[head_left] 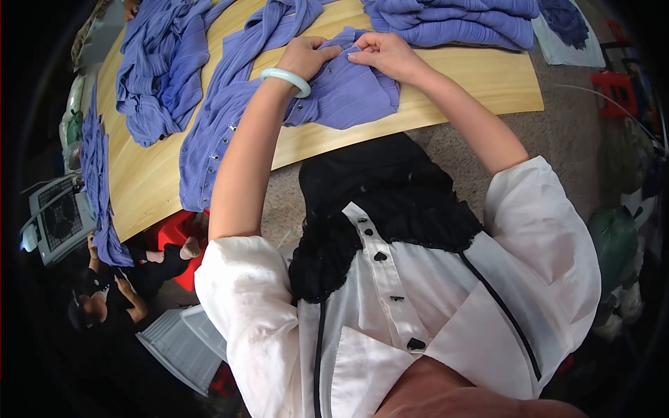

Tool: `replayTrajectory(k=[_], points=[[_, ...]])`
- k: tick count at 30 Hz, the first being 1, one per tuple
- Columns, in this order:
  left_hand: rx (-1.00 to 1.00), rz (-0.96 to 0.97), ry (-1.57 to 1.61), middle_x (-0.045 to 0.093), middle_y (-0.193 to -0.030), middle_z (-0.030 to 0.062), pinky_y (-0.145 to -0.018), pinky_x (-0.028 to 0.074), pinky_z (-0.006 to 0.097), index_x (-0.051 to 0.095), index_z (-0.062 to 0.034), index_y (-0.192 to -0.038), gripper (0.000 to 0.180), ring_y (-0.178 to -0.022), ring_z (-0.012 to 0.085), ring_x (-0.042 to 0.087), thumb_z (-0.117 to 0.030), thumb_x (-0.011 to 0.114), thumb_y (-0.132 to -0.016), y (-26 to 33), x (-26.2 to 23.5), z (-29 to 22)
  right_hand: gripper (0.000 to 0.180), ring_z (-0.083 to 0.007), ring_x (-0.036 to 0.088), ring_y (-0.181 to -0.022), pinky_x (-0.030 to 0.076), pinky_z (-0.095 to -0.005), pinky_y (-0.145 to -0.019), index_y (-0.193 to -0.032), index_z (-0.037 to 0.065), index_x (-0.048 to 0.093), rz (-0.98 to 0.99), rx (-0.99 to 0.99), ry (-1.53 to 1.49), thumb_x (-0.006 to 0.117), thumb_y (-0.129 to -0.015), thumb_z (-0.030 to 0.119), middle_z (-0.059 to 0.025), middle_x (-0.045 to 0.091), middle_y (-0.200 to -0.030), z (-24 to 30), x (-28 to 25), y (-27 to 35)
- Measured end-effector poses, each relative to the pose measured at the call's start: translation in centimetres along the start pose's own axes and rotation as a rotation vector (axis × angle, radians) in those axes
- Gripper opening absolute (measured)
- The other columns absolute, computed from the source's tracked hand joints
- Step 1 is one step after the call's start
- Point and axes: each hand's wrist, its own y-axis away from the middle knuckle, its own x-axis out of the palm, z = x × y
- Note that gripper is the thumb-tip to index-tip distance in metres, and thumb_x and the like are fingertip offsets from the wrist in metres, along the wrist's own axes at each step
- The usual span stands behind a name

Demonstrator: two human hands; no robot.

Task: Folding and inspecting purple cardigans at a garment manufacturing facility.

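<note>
A crinkled violet-blue shirt (359, 97) lies over the near edge of the wooden table, with dark round buttons along its front strip. My left hand (305, 58), with a pale green bangle (287, 79) on the wrist, is closed on the cloth near its upper edge, thumb pointing right. Just across a small gap, my right hand (387, 57) pinches the same shirt between thumb and fingers. Part of my left hand's fingers is hidden by the fabric. Another stretch of the cloth, also with a buttoned strip (212, 164), spreads to the left and hangs over the edge.
On the wooden table (481, 80), a folded stack of violet-blue garments (453, 24) sits at the far right and a loose garment (157, 76) lies at the left. At lower left, a person in dark clothes (111, 292) sits near a grey plastic crate (182, 348). A red stool (613, 96) stands right.
</note>
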Motion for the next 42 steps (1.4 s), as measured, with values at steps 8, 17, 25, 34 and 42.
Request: replayTrajectory(k=[8,17,25,34,42], points=[[0.103,0.008,0.053,0.058,-0.072,-0.0002,-0.054,0.041,0.017,0.059,-0.0001,-0.086,0.016,-0.060,0.0037,0.050,-0.013,0.058,-0.077,0.7,-0.3,-0.3,0.016,-0.0033,0.053,-0.069,0.042,-0.0148,-0.065,-0.084,0.002,0.057,0.049,0.090,-0.103,0.062,-0.074,0.014,0.0013,0.058,-0.074,0.8,0.1,-0.7],[0.067,0.028,0.385,0.059,-0.075,0.0038,-0.057,0.044,0.020,0.059,0.0022,-0.088,0.018,-0.062,0.0072,0.053,-0.011,0.058,-0.076,0.6,0.1,-0.3,0.020,-0.0032,0.050,-0.061,0.041,-0.0164,-0.057,-0.080,0.001,0.057,0.066,0.111,0.063,0.066,-0.071,0.016,0.0007,0.056,-0.068,1.3,0.0,-0.3],[0.424,-0.546,-0.404,0.059,-0.085,0.0123,-0.069,0.043,0.030,0.053,0.0005,-0.096,0.029,-0.081,0.0213,0.056,-0.018,0.061,-0.074,3.1,0.8,1.8,0.022,-0.0149,0.057,-0.064,0.044,-0.0270,-0.061,-0.081,0.008,0.060,-0.060,0.014,0.471,0.062,-0.068,0.026,-0.0043,0.060,-0.068,1.9,-2.2,1.0],[0.335,-0.780,0.017,0.057,-0.073,0.0111,-0.057,0.043,0.026,0.056,0.0000,-0.081,0.008,-0.062,0.0182,0.057,-0.005,0.056,-0.075,17.5,3.8,7.7,0.018,-0.0162,0.056,-0.063,0.043,-0.0267,-0.059,-0.084,0.004,0.057,0.049,-0.370,0.555,0.055,-0.076,0.021,-0.0071,0.058,-0.071,9.0,3.1,-1.4],[-0.135,-1.019,1.442,0.057,-0.083,0.0131,-0.065,0.046,0.031,0.048,-0.0045,-0.083,0.031,-0.075,0.0234,0.057,-0.035,0.043,-0.085,21.3,2.9,20.3,0.022,-0.0291,0.056,-0.080,0.044,-0.0382,-0.069,-0.084,0.006,0.059,0.526,-0.814,0.699,0.054,-0.072,0.024,-0.0127,0.059,-0.081,13.4,21.9,-9.3]])
